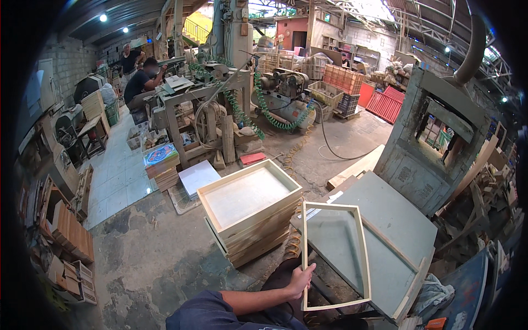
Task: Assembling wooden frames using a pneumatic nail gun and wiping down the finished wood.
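My left hand (pixel 300 281) is closed round the left side of a light wooden frame (pixel 363 247). The frame is a thin rectangle, held tilted over the edge of a grey-topped worktable (pixel 393 203), whose surface shows through its middle. A wooden strip (pixel 388 242) lies across the tabletop. To the left of the frame stands a stack of shallow wooden trays (pixel 258 245), the top one with a pale panel as its bottom. My right hand is out of sight.
A grey machine with a window-like opening (pixel 434 143) rises behind the worktable. White boards (pixel 199 177) lie beyond the tray stack. Coiled green hoses (pixel 258 104) hang by a compressor (pixel 286 110). Two people are farther back left, one seated (pixel 144 88). An orange tool (pixel 436 323) lies lower right.
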Action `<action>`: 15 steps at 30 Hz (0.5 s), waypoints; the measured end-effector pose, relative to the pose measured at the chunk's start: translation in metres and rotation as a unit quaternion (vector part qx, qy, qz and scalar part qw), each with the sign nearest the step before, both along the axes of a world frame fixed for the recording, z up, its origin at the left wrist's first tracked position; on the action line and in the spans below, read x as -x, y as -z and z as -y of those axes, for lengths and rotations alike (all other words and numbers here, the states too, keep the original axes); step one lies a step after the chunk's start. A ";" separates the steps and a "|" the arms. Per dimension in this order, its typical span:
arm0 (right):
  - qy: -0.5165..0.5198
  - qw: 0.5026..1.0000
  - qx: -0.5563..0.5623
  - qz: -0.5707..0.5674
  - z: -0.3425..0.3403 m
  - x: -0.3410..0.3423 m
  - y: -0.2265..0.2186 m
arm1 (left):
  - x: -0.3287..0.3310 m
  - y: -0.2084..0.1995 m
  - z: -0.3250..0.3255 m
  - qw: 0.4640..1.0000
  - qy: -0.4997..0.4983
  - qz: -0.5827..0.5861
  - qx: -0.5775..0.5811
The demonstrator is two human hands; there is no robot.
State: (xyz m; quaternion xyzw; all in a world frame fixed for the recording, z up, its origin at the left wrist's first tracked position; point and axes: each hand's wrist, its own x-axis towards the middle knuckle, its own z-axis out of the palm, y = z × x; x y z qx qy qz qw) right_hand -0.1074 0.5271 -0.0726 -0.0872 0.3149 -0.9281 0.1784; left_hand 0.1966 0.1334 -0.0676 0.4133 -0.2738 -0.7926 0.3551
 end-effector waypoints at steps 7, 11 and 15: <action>0.068 0.996 -0.006 -0.060 0.047 -0.080 -0.099 | -0.002 -0.011 0.002 0.997 0.019 0.016 0.070; 0.070 0.995 -0.030 -0.057 0.059 -0.098 -0.117 | -0.003 -0.019 0.003 0.994 0.022 0.031 0.099; 0.001 0.998 0.027 -0.064 0.030 -0.065 -0.065 | -0.003 -0.025 0.002 0.992 0.045 0.043 0.113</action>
